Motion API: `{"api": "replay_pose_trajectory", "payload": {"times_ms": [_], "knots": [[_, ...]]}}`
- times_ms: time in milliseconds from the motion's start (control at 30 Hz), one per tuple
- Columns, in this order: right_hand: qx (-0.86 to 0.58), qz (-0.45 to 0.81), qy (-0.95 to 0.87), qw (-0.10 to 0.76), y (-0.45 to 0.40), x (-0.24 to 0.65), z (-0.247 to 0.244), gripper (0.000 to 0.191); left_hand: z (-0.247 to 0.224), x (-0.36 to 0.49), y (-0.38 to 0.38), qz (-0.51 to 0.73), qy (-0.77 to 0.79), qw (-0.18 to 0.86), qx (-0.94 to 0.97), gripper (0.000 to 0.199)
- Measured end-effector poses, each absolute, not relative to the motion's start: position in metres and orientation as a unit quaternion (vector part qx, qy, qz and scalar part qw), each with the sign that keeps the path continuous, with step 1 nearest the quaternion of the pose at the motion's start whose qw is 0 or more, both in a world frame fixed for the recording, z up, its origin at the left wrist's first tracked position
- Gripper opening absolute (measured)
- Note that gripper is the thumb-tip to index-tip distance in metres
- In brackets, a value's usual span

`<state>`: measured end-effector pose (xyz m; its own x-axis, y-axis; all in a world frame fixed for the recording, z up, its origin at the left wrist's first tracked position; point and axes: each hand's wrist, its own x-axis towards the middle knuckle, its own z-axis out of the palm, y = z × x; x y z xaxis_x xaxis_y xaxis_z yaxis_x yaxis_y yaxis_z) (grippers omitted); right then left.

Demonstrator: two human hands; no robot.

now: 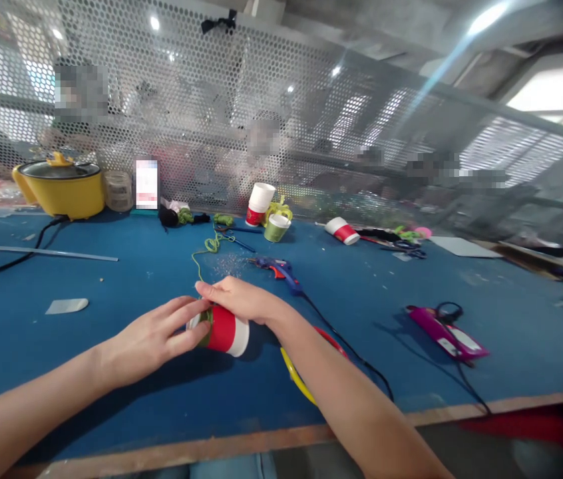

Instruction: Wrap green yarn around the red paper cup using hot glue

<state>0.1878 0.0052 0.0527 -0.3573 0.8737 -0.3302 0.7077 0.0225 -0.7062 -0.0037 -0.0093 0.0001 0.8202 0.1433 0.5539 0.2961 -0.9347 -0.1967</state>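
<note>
A paper cup (222,328) with a red band lies on its side, held above the blue table. Green yarn (205,318) is wrapped round its left end. My left hand (164,329) grips that wrapped end, fingers bent over the yarn. Across the cup's far side reaches my right hand (234,297), closed on it; its thumb shows at the left and its other fingers are mostly hidden behind the cup. A loose strand of green yarn (211,245) trails from beside that thumb to the back of the table. Beyond the right hand lies a blue glue gun (279,267).
Scissors with yellow and red handles (297,376) lie partly under my right forearm. The glue gun's cord crosses to the right. At the back stand a yellow electric pot (64,193), a phone (146,184) and several paper cups (260,199). A purple packet (446,332) lies right.
</note>
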Motion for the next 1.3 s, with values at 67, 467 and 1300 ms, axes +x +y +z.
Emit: {"api": "replay_pose_trajectory", "payload": {"times_ms": [67, 467, 1300], "knots": [[-0.535, 0.447, -0.703, 0.141, 0.006, 0.189, 0.048, 0.044, -0.001, -0.004, -0.011, -0.283, -0.121, 0.127, -0.943, 0.030], [-0.523, 0.462, -0.657, 0.285, 0.003, 0.196, 0.045, 0.033, -0.010, -0.006, -0.013, -0.280, -0.171, 0.048, -0.943, 0.037], [-0.532, 0.437, -0.681, 0.247, -0.008, 0.188, 0.053, 0.011, -0.006, -0.005, -0.015, -0.247, -0.177, 0.034, -0.952, 0.039]]}}
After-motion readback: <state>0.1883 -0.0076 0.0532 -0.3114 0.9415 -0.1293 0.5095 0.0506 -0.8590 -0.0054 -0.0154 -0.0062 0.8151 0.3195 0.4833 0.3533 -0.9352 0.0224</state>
